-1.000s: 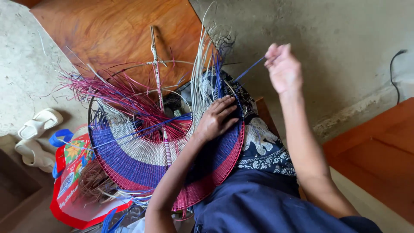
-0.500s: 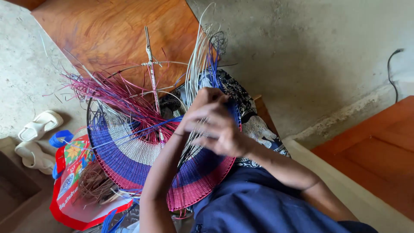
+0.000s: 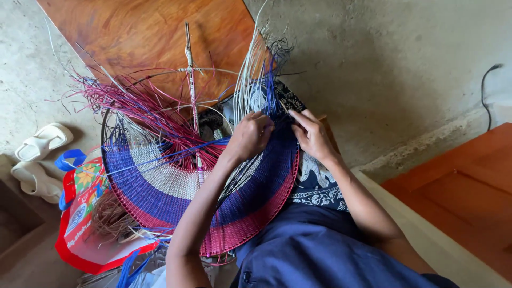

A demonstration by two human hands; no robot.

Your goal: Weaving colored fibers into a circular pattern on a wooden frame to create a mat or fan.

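Observation:
A round woven piece (image 3: 160, 186) with pink, blue and white bands rests on my lap, loose pink strands (image 3: 133, 109) and white strands (image 3: 250, 69) sticking out at its top. My left hand (image 3: 250, 136) presses on the weave near the upper right edge, fingers curled on the blue strands. My right hand (image 3: 312, 136) sits just beside it, its fingers pinching a thin blue strand (image 3: 282, 120) at the rim. A stick frame (image 3: 189, 69) runs up the middle of the piece.
A brown wooden board (image 3: 144, 37) lies on the concrete floor behind the weave. White sandals (image 3: 37, 154) and a red printed bag (image 3: 80, 213) with fibre bundles sit at the left. An orange wooden surface (image 3: 464, 186) is at the right, and a black cable (image 3: 488, 90) runs near it.
My right hand, raised high pulling a blue strand a second ago, has come down to the weave's rim beside my left hand. The left hand has stayed on the weave.

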